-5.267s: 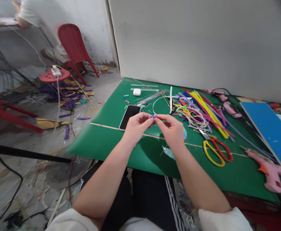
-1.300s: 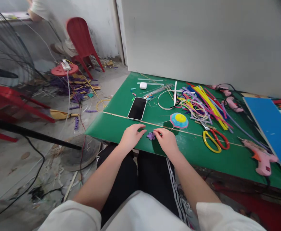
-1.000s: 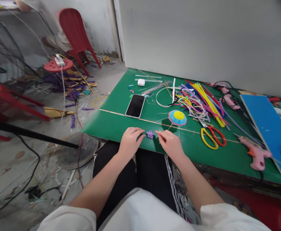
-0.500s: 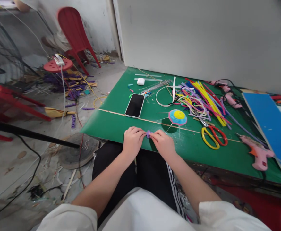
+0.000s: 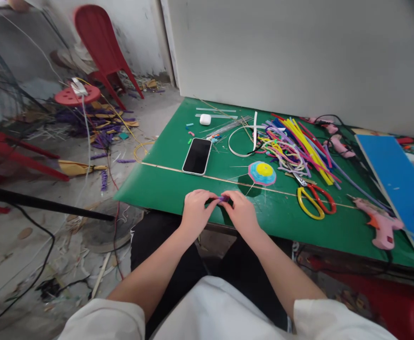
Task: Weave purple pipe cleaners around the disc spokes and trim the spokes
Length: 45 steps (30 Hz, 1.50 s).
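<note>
Left hand (image 5: 195,208) and right hand (image 5: 241,208) are meeting in the head camera's view, thumbs and fingers of both pinching a small purple piece (image 5: 223,199) between them. Fingertips are covering most of that piece, so its full shape is not showing. It is sitting low in the middle of the scene, by the near edge of a green desk (image 5: 278,226). Just beyond the right hand, a small dome (image 5: 263,173) in yellow, blue and pink is resting with thin rods poking out. Farther left, a phone (image 5: 197,156) is lying flat; to the right, scissors (image 5: 308,188) with yellow and red handles are lying near a tangle of coloured stems (image 5: 285,152), and a pink glue gun (image 5: 384,226) is trailing its cord over the edge. With so little to grip, the piece could be slipping free and dropping into the lap; uneven squeezing could be bending it. A rightward swing of the right hand could be catching the rods and tipping the dome.
</note>
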Each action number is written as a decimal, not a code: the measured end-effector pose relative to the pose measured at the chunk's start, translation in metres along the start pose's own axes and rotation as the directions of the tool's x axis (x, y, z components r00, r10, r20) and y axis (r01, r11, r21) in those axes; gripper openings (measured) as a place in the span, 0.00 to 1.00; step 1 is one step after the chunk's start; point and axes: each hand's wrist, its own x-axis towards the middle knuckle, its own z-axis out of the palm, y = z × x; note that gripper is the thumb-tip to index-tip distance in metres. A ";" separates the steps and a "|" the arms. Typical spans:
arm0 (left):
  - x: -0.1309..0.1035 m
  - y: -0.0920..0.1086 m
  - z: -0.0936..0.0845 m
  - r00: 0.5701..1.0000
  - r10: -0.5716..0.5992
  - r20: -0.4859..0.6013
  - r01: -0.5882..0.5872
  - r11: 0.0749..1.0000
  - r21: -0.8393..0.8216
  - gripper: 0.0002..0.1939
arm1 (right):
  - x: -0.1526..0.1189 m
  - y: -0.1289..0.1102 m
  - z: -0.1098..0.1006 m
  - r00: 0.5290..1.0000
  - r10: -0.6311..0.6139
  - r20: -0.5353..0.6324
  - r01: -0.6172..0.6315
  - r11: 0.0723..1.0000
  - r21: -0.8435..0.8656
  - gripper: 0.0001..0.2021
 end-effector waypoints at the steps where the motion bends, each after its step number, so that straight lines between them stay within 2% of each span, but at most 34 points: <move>1: 0.001 0.002 0.000 0.999 -0.032 -0.006 0.032 0.997 -0.065 0.06 | 0.001 0.000 -0.001 1.000 0.027 -0.001 -0.027 0.996 0.079 0.09; 5: 0.004 0.010 0.002 0.973 -0.227 0.035 0.224 0.903 -0.365 0.08 | 0.003 -0.003 -0.008 0.974 0.218 0.061 -0.225 0.898 0.379 0.10; 8: 0.006 0.014 0.003 0.963 -0.262 0.070 0.259 0.816 -0.517 0.10 | 0.006 -0.007 -0.016 0.934 0.327 0.144 -0.354 0.796 0.490 0.10; 11: 0.006 0.016 0.002 0.966 -0.253 0.046 0.238 0.813 -0.531 0.10 | 0.007 -0.011 -0.021 0.916 0.354 0.188 -0.398 0.747 0.533 0.10; 17: 0.007 0.015 -0.009 0.992 -0.126 0.017 0.123 0.921 -0.369 0.07 | 0.010 -0.014 -0.017 0.907 0.365 0.210 -0.408 0.637 0.654 0.09; 20: 0.008 0.014 -0.012 0.996 -0.066 0.068 0.083 0.951 -0.299 0.07 | 0.011 -0.012 -0.018 0.904 0.351 0.245 -0.423 0.644 0.638 0.08; 22: 0.009 0.013 -0.012 0.994 -0.043 0.105 0.071 0.958 -0.278 0.07 | 0.010 -0.010 -0.020 0.910 0.325 0.259 -0.415 0.681 0.603 0.08; 27: 0.008 0.014 -0.010 0.989 0.017 0.146 0.019 0.969 -0.245 0.07 | 0.007 -0.004 -0.028 0.948 0.215 0.235 -0.296 0.867 0.402 0.08; 29: 0.009 0.015 -0.008 0.985 0.035 0.168 0.008 0.969 -0.248 0.07 | 0.006 -0.002 -0.030 0.956 0.185 0.226 -0.255 0.906 0.338 0.08; 32: 0.011 0.016 -0.003 0.982 -0.036 0.183 0.103 0.922 -0.373 0.07 | 0.008 0.000 -0.032 0.947 0.221 0.234 -0.303 0.857 0.417 0.08; 36: 0.013 0.018 0.008 0.939 -0.248 0.238 0.343 0.704 -0.622 0.10 | 0.009 0.000 -0.032 0.913 0.296 0.279 -0.407 0.689 0.600 0.10; 39: 0.014 0.020 0.014 0.912 -0.311 0.266 0.407 0.616 -0.674 0.13 | 0.009 -0.001 -0.033 0.908 0.312 0.279 -0.418 0.641 0.644 0.10; 42: 0.013 0.025 0.016 0.912 -0.315 0.261 0.407 0.634 -0.658 0.12 | 0.007 0.000 -0.036 0.917 0.314 0.244 -0.396 0.654 0.645 0.10; 45: 0.012 0.033 0.013 0.946 -0.251 0.205 0.324 0.756 -0.569 0.09 | 0.006 0.001 -0.041 0.939 0.287 0.188 -0.342 0.736 0.584 0.09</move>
